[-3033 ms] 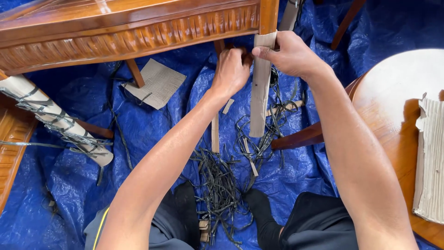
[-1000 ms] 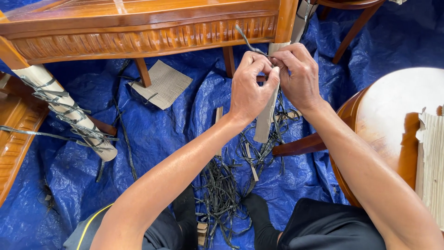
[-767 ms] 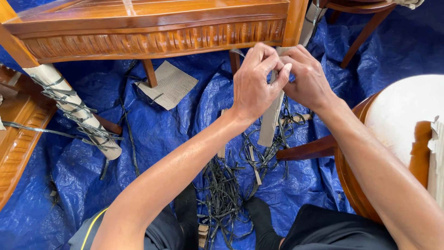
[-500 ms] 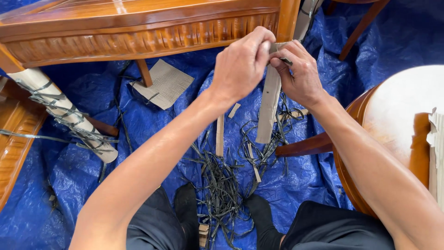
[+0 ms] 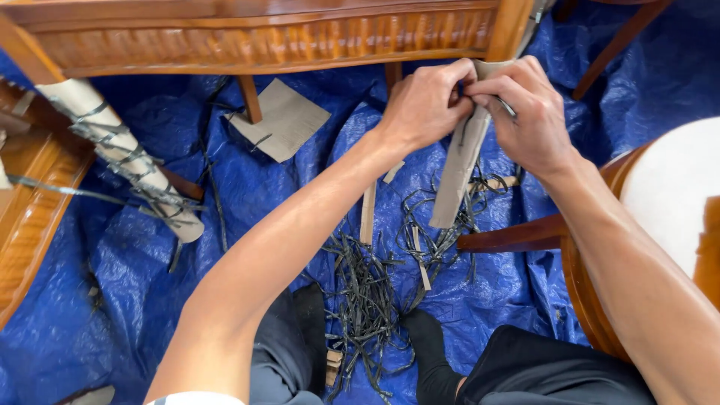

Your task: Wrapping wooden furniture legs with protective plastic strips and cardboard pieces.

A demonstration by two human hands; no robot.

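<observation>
My left hand (image 5: 426, 103) and my right hand (image 5: 529, 112) meet at the top of a table leg wrapped in brown cardboard (image 5: 457, 176), just under the corner of a carved wooden table (image 5: 262, 45). Both hands pinch the upper edge of the wrap, and a thin black strap (image 5: 507, 108) shows between the fingers of my right hand. The wrapped leg slants down to the blue tarp (image 5: 247, 202). A pile of cut black straps (image 5: 367, 300) lies on the tarp below my arms.
Another cardboard-wrapped leg bound with black straps (image 5: 124, 157) stands at the left. A flat cardboard piece (image 5: 281, 120) lies under the table. A round wooden table (image 5: 660, 225) is at the right, its dark leg (image 5: 514, 236) reaching toward the middle. My knees are at the bottom.
My hands stay at the top of the wrapped leg; the left hand has dropped from over the wrap to its left side. The view has shifted, so the table sits higher.
</observation>
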